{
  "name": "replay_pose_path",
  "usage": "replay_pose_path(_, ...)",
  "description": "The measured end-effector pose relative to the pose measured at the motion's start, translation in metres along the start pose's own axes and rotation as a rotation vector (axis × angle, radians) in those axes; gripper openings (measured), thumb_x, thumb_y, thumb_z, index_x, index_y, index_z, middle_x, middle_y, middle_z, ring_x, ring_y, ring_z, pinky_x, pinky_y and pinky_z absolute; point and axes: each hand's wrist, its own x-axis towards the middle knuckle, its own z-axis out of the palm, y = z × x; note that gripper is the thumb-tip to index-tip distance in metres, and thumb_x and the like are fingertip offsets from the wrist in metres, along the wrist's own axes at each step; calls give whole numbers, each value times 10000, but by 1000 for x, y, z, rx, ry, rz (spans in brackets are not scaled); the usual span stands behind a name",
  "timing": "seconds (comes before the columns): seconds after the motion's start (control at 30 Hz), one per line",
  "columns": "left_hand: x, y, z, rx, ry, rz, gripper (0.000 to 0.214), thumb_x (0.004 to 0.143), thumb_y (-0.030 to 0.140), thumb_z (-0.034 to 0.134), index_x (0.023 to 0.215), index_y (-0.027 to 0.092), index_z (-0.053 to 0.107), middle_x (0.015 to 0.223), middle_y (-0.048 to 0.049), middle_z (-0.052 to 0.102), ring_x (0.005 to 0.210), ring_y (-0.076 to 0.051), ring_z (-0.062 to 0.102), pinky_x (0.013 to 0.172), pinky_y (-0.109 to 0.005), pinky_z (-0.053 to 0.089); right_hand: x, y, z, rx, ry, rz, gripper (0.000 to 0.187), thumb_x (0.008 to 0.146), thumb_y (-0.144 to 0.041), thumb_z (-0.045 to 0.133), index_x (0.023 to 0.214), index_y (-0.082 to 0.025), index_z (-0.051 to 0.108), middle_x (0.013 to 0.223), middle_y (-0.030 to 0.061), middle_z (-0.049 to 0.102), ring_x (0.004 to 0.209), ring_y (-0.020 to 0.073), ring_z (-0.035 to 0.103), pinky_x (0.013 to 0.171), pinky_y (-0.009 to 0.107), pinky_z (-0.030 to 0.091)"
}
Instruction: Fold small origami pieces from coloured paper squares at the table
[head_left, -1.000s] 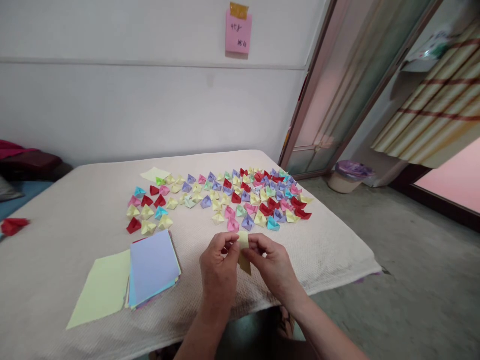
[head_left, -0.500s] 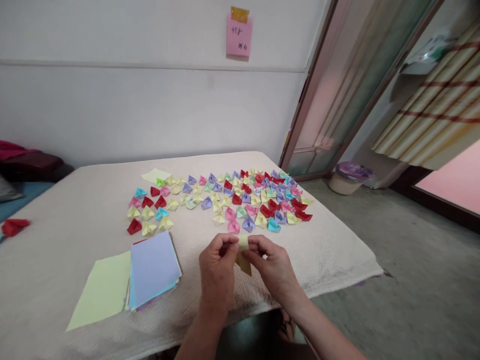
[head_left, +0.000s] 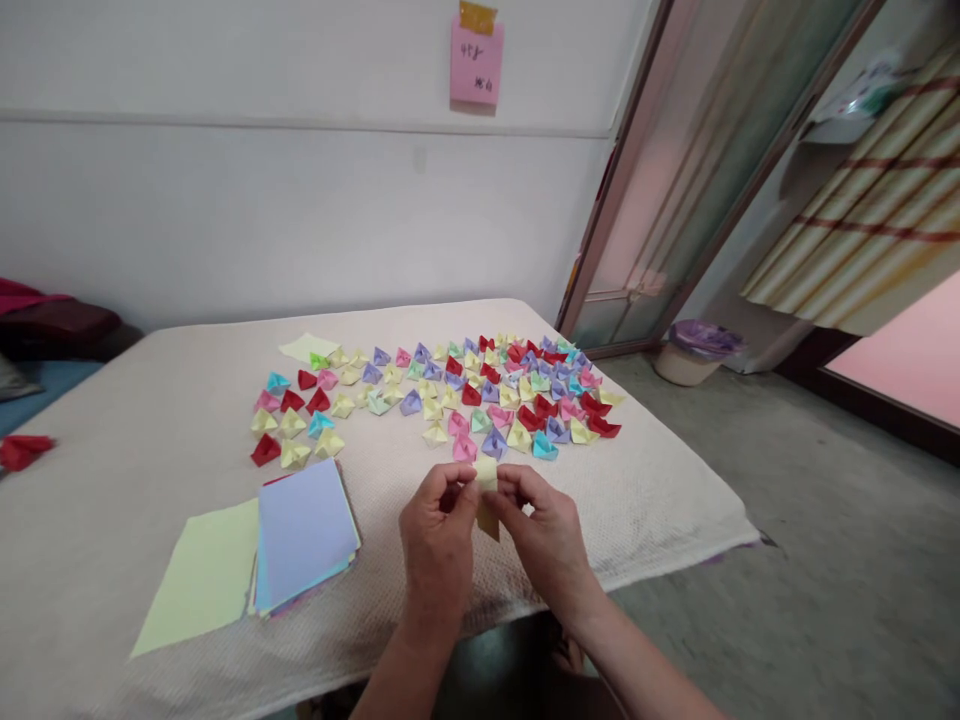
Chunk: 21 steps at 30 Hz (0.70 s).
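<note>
Between my two hands, above the near edge of the table, is a small folded yellow paper (head_left: pixel 487 510). My left hand (head_left: pixel 439 530) pinches its left side between thumb and fingers. On the right side, my right hand (head_left: pixel 546 520) grips it the same way, fingers curled. The paper's lower end hangs down in a slanted point; its finer folds are partly covered by my fingers. Just beyond my hands lie many small folded paper boats, among them a purple boat (head_left: pixel 495 444), a pink boat (head_left: pixel 464 447) and a blue boat (head_left: pixel 545 446).
Left of my hands lies a stack of coloured paper (head_left: pixel 307 535) with a pale green sheet (head_left: pixel 199 575) beside it. A red folded paper (head_left: pixel 26 452) sits at the far left. A pink note (head_left: pixel 476 65) is taped to the wall. A bin (head_left: pixel 694 355) stands on the floor at right.
Both hands keep their pinch on the yellow paper, whose hanging lower end appears slightly shorter and higher. The whole view has shifted a little.
</note>
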Motion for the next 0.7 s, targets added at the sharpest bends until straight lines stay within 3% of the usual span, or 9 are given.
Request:
replay_pose_path(0.27,1,-1,5,-210,-18,-102,124,698,188,688,816,187,651,703,25,664,674,-126,614,650,-217,474,-1,3,0,-28,-19,-102,124,795,-153,602,881,-208,673,665,-26,617,608,129,536,592,221,436)
replay_pose_path(0.43,-1,-1,6,-199,22,-93,134,689,199,698,815,181,655,690,22,658,651,-117,603,623,-208,483,-2,7,1,-49,-10,-146,150,800,-129,596,901,-206,676,687,-33,631,611,115,550,586,202,441)
replay_pose_path(0.7,-5,0,9,-198,-25,-76,87,715,208,686,767,188,619,597,55,602,551,-90,549,547,-187,464,-3,15,3,-131,12,-205,153,805,-121,575,915,-193,654,737,-5,645,644,130,578,610,222,461)
